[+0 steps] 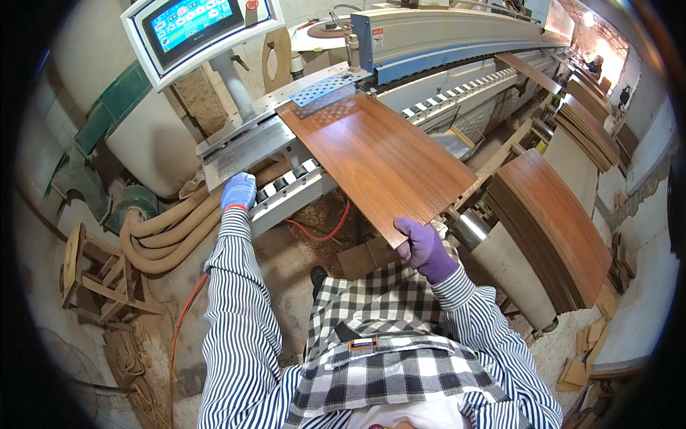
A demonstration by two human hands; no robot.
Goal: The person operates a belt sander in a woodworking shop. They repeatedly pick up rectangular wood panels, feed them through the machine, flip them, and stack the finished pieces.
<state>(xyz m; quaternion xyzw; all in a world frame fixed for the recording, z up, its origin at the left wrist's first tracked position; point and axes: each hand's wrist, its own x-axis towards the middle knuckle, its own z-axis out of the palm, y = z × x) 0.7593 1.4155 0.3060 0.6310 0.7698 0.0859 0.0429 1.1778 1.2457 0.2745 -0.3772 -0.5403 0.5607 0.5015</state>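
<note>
A wood-grain laminated panel [375, 155] lies flat across the infeed of a long edge-banding machine [455, 37]. Its far end reaches beneath a blue perforated plate [324, 88]. My right hand [426, 249], in a purple glove, grips the near corner of the panel, thumb on top. In a blue and white glove, my left hand [239, 191] rests at the end of the roller support rail [286, 185], beside the metal infeed table [249, 150]; its fingers are curled, and whether they grip the rail is not plain.
A stack of similar panels [557, 225] sits on a roller conveyor [514, 273] at right, with more stacks behind. Ribbed hoses [161, 241] and a wooden stool [107, 279] stand left. A control screen [193, 27] is above. A person [595, 65] is far off.
</note>
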